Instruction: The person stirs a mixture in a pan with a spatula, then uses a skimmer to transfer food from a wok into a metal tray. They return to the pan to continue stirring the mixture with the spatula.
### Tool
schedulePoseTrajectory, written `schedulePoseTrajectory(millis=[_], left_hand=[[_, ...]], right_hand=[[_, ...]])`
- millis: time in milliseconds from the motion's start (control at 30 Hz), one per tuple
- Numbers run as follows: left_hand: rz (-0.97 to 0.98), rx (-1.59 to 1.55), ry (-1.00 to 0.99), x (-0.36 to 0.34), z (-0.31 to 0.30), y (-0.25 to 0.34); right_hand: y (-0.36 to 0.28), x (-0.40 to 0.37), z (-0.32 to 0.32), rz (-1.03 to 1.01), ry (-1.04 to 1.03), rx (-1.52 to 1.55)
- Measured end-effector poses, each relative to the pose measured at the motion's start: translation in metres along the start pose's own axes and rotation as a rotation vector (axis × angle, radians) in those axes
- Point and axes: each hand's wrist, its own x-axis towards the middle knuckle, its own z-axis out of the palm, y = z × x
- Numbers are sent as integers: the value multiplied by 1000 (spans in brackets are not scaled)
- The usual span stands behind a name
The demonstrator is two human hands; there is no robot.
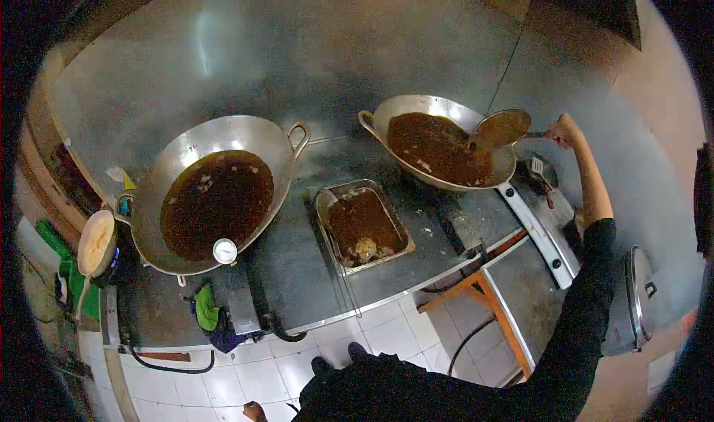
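1. Off to the upper right, your right hand (567, 132) is wrapped around the handle of a round, brownish metal skimmer (503, 129); gripping the far end probably keeps your fingers away from the heat.
2. Low at the bottom edge, your left hand (254, 410) hangs well apart from the worktop (296, 262); you show too little of it to tell whether it is spread or curled.
3. Your skimmer's head is tilted at the right side of a wide, silver metal wok (424, 105) of dark brown liquid, perhaps so it drains back; you cannot tell whether it touches the rim.
4. Between the woks, you have a rectangular silver metal pan (379, 260) containing brown liquid and a pale clump (365, 249), seemingly within easy reach of both.
5. To your left is a larger silver metal wok (230, 130), also holding dark liquid, with a round white dial (224, 251) at its near rim, presumably facing up for reading.
6. Beyond your right-hand wok lies a slotted metal spatula (545, 171).
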Motion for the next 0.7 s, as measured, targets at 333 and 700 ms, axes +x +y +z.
schedulePoseTrajectory(millis=[333, 700], left_hand=[[-6, 215, -290, -22, 31, -15], [-412, 10, -492, -41, 22, -4]], right_hand=[[-62, -19, 20, -208, 325, -615], [-165, 14, 6, 366, -729, -1078]])
